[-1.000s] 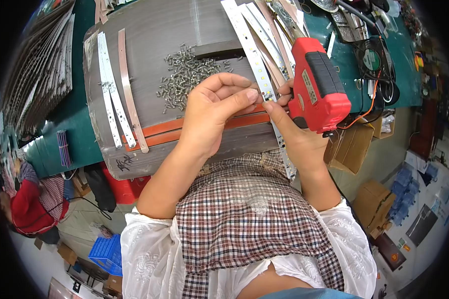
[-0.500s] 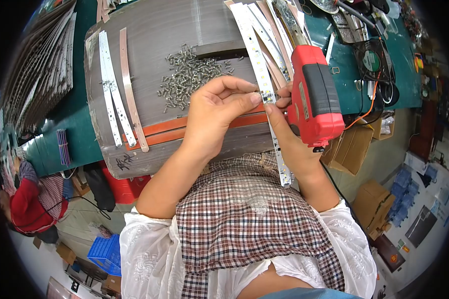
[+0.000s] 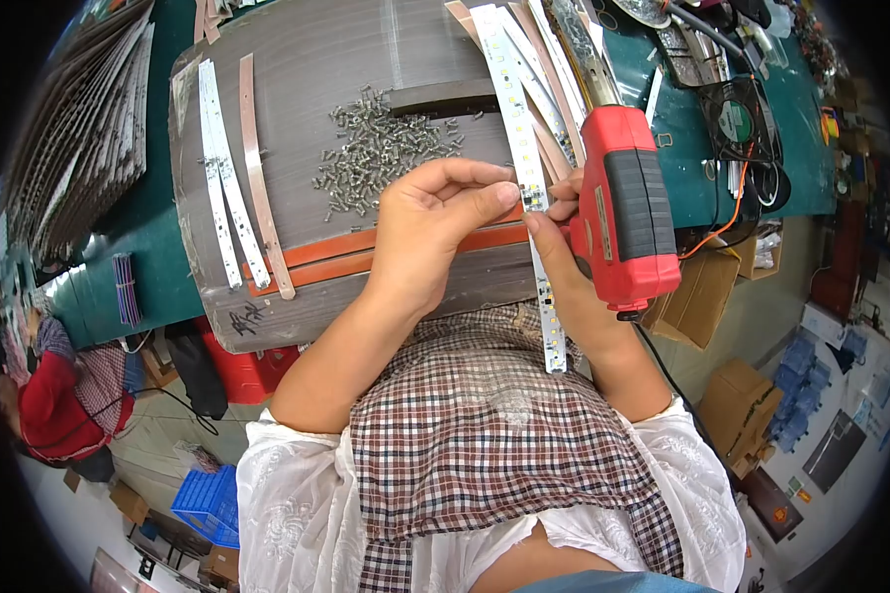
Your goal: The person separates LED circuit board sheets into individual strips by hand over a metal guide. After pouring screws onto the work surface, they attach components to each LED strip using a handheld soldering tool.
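A long white LED strip board (image 3: 520, 133) runs slanting between my hands, its lower end over the checked apron. My left hand (image 3: 420, 232) is closed in a pinch at the strip's left edge, by a small dark component; whether the fingertips hold a tiny part too is hidden. At the strip's other edge, my right hand (image 3: 583, 296) presses its thumb against the board. That same hand is wrapped around a red-and-black pistol-shaped tool (image 3: 628, 212), whose metal barrel points away from me. The tool's exact kind cannot be made out.
A pile of small metal pieces (image 3: 371, 148) lies on the grey board (image 3: 307, 59). More LED strips (image 3: 229, 198) and pinkish bars (image 3: 252, 158) lie left, others at the back right. A small fan (image 3: 737, 119) stands right. A person in red (image 3: 54, 400) is at far left.
The LED strip has turned slightly, its top shifting right and its lower end left. The pistol-shaped tool has dropped a little toward me. My left hand has barely moved.
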Demonstrator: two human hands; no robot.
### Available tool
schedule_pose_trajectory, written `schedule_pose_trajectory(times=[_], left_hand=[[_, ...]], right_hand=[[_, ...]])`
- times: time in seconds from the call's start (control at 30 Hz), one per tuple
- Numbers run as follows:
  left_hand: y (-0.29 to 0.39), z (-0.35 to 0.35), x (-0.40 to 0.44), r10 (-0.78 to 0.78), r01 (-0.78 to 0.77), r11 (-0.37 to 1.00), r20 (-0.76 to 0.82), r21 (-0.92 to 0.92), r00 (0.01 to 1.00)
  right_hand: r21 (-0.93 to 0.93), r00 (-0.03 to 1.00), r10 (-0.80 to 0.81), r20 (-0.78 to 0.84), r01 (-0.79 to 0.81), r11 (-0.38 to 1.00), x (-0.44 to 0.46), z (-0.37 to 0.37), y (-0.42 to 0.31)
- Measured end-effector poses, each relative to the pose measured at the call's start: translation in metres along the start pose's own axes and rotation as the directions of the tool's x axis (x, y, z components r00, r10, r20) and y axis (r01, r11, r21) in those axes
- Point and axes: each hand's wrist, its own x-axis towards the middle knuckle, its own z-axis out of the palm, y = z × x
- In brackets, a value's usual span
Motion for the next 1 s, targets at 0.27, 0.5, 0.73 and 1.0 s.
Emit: schedule_pose_trajectory(times=[0.27, 0.5, 0.73, 1.0], left_hand=[[-0.005, 0.000, -0.001, -0.017, 0.017, 0.998, -0.005, -0.063, 1.000], [0.003, -0.004, 0.002, -0.076, 0.076, 0.997, 0.040, 0.007, 0.996], [0.013, -0.009, 0.003, -0.117, 0.110, 0.992, 0.105, 0.067, 0.988], [0.018, -0.010, 0.004, -0.141, 0.131, 0.987, 0.117, 0.089, 0.983]], right_hand=[[-0.058, 0.998, -0.010, 0.056, 0.013, 0.998, -0.001, -0.005, 0.002], [-0.073, 0.999, -0.017, 0.031, 0.020, 0.997, -0.003, -0.003, 0.001], [-0.123, 0.998, -0.026, 0.061, 0.033, 0.992, -0.005, -0.006, 0.002], [-0.185, 0.991, -0.027, 0.130, 0.051, 0.981, -0.004, -0.012, -0.001]])
